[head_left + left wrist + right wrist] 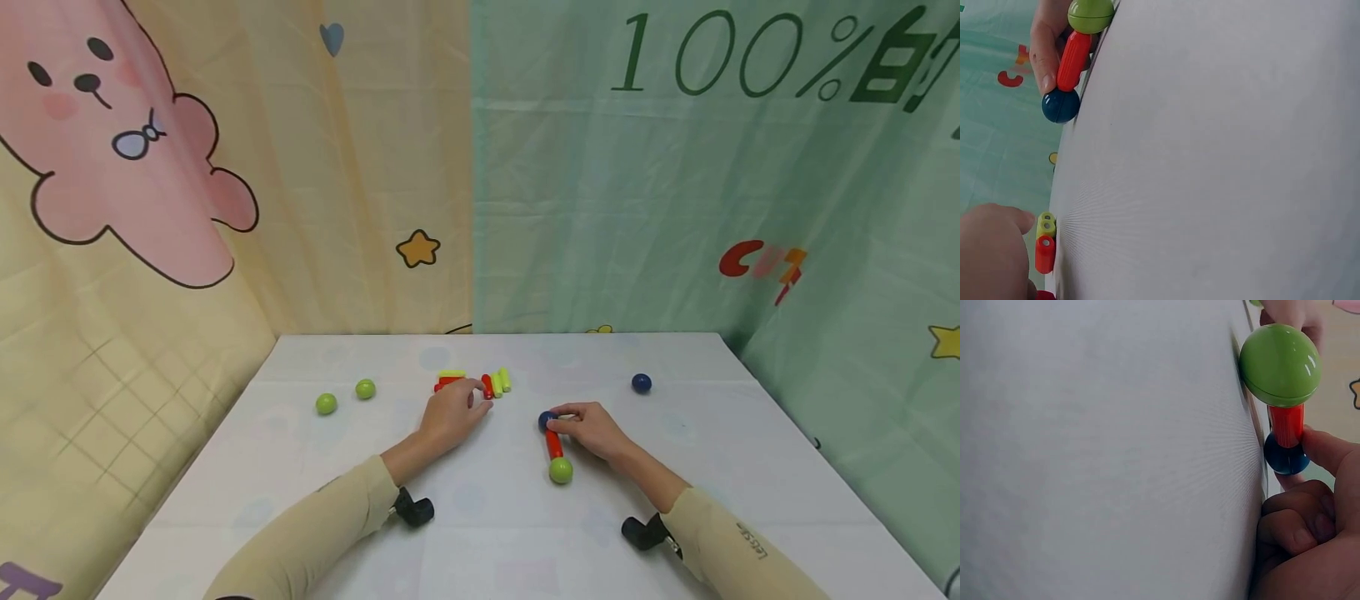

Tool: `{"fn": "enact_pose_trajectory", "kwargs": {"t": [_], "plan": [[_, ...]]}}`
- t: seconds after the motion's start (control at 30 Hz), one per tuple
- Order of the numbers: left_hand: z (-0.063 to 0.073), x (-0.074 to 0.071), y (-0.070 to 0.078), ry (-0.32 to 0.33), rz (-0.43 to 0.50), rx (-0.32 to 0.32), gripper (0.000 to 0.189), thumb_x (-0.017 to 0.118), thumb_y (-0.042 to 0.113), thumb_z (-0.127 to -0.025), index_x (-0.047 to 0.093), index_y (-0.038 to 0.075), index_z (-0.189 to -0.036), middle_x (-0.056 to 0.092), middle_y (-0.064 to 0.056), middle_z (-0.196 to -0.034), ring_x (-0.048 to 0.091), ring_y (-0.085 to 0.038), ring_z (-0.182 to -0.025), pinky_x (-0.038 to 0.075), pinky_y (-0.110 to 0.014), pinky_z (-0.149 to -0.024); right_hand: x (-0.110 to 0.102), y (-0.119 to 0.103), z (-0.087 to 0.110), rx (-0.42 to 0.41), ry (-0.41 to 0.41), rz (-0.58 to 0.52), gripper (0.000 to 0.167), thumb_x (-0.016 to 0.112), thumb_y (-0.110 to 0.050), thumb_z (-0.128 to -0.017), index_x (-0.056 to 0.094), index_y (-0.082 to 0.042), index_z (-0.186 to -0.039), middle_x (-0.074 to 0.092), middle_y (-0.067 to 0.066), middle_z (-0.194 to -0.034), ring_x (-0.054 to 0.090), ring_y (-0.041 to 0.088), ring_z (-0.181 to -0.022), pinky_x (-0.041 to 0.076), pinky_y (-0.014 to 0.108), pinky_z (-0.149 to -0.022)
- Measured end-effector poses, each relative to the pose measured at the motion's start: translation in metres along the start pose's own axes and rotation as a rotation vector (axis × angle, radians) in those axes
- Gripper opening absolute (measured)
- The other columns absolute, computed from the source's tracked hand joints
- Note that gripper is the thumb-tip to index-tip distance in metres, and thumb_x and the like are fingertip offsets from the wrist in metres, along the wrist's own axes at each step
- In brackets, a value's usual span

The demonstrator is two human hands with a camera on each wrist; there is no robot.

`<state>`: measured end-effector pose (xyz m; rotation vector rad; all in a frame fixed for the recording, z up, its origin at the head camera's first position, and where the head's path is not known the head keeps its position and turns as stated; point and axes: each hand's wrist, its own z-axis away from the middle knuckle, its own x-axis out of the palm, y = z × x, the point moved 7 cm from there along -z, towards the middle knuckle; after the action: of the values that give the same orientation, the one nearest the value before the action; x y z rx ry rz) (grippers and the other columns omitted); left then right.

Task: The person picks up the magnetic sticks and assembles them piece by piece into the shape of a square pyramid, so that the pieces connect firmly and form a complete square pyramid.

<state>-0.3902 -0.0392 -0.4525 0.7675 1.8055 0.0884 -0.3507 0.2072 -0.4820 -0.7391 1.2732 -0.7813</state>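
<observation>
My right hand (596, 429) pinches a dark blue ball (547, 421) between thumb and forefinger. A red rod (554, 444) joins that ball to a green ball (561, 471), making one straight piece on the table. The thumb lies where rod and blue ball meet in the right wrist view; the other fingers are curled in. My left hand (453, 414) is over the small rods at the back, fingers loosely bent. Its fingertips are beside an upright-lying red rod (487, 387); another red rod (447, 382) is partly hidden behind the hand. Yellow-green rods (501, 382) lie alongside.
Two green balls (326, 404) sit at the back left of the white table (480, 533). A second dark blue ball (641, 383) is at the back right. Printed curtains (600, 208) hang behind the table and along its sides.
</observation>
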Motion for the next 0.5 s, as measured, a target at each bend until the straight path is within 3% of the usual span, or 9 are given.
{"fn": "enact_pose_trajectory", "kwargs": {"t": [0.13, 0.3, 0.5], "plan": [[-0.004, 0.002, -0.001, -0.009, 0.087, -0.068, 0.031, 0.077, 0.034, -0.089, 0.072, 0.013, -0.111, 0.053, 0.005, -0.067, 0.049, -0.012, -0.063, 0.041, -0.025, -0.057, 0.001, 0.000, 0.000, -0.004, 0.002, -0.001, 0.040, 0.074, -0.034, -0.090, 0.071, -0.011, -0.123, 0.046, 0.000, -0.065, 0.046, 0.019, -0.068, 0.031, 0.029, -0.061], [-0.010, 0.005, -0.002, -0.035, 0.228, -0.199, 0.030, 0.076, 0.031, -0.090, 0.072, 0.009, -0.110, 0.057, 0.001, -0.071, 0.052, -0.016, -0.065, 0.043, -0.027, -0.059, 0.002, -0.001, -0.001, -0.010, -0.006, -0.001, 0.041, 0.074, -0.033, -0.090, 0.070, -0.010, -0.124, 0.046, 0.000, -0.065, 0.046, 0.018, -0.067, 0.031, 0.029, -0.061], [-0.019, 0.006, -0.002, -0.061, 0.307, -0.308, 0.031, 0.073, 0.029, -0.092, 0.072, 0.006, -0.113, 0.064, -0.001, -0.081, 0.056, -0.018, -0.074, 0.049, -0.029, -0.067, 0.001, 0.000, -0.001, -0.007, -0.001, -0.006, 0.040, 0.075, -0.033, -0.090, 0.071, -0.011, -0.123, 0.046, 0.000, -0.064, 0.045, 0.018, -0.065, 0.030, 0.029, -0.059]]}}
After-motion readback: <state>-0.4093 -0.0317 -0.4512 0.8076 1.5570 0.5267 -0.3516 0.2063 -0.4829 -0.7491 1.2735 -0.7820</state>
